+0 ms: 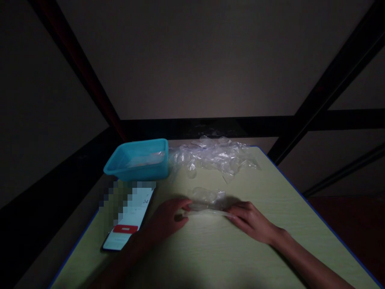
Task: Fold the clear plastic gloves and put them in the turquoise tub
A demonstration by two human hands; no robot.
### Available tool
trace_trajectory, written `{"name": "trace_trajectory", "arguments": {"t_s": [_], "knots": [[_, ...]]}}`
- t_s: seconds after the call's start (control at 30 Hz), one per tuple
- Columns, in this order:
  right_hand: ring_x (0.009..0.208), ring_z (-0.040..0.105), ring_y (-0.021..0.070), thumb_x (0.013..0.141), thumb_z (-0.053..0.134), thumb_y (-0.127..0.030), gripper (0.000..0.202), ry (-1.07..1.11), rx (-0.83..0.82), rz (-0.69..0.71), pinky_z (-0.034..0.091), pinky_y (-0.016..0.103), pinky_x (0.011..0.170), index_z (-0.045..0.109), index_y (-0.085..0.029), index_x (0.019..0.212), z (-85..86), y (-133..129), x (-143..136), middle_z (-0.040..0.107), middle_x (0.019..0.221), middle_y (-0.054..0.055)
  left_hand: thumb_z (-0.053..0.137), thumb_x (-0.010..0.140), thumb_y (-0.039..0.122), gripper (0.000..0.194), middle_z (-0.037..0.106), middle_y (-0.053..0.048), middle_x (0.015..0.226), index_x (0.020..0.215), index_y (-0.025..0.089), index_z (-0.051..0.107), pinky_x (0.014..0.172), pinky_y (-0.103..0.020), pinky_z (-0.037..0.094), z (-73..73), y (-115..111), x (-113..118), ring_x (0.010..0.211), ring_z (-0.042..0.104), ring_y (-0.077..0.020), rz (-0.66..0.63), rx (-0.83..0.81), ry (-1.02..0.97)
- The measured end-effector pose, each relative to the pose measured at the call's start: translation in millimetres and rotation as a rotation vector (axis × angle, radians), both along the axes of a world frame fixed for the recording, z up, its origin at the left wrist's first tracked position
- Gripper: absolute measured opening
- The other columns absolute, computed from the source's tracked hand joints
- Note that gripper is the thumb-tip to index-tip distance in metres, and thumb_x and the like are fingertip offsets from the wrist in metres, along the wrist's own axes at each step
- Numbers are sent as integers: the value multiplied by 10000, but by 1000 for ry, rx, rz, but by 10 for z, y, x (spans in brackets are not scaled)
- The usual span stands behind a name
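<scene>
Left hand (166, 216) curves in a wide C at the crinkled clear plastic (207, 196) the right hand (252, 220) pinches.

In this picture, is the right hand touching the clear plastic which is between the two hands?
Touching. The head view shows the right hand closed on the right end of the clear plastic.

Clear plastic piece (208, 196), thin, glossy and colourless, set crosswise between the left hand (170, 218) and right hand (252, 221) over the bench (210, 257). Its near edge forms a narrow pale band (almost straight, dipping slightly rightward); the far portion spreads loose and crumpled.
</scene>
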State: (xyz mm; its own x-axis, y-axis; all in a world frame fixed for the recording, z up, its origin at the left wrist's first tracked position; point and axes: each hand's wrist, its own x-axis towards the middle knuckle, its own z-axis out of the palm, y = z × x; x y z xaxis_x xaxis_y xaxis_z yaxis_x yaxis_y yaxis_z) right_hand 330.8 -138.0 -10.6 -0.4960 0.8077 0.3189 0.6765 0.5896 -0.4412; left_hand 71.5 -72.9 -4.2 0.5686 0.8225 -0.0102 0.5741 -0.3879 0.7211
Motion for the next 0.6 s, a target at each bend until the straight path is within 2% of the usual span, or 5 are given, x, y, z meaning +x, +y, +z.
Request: {"name": "trace_trajectory", "arguments": {"t_s": [0.13,0.33,0.47,0.6], "knots": [[485,454,115,945,308,-352,415,128,-144,-90,337,232,477,493,-181,615,12,10,-25,473,534,-15,610,604,67,386,707,-32,832,970,173,671,784,-310,486,-61,32,47,814,647,-207,117,-36,-83],[458,314,90,881,373,-410,409,338,-339,-248,244,218,433,380,-189,537,33,97,-97,306,503,-47,600,627,121,324,691,-6,694,944,155,656,679,-288,501,-79,85,108,695,652,-192,203,-78,-158],[454,311,88,833,404,-466,408,457,-398,-374,243,212,415,407,-185,537,-44,194,-129,322,487,-49,608,612,124,403,664,26,616,1014,143,601,632,-270,494,-105,107,138,622,636,-169,239,-113,-220],[446,367,90,815,425,-442,370,490,-371,-439,280,207,412,447,-176,558,-113,246,-153,399,484,-38,602,613,134,476,625,46,590,1085,133,539,600,-249,474,-162,102,168,593,605,-146,273,-119,-265]]}}
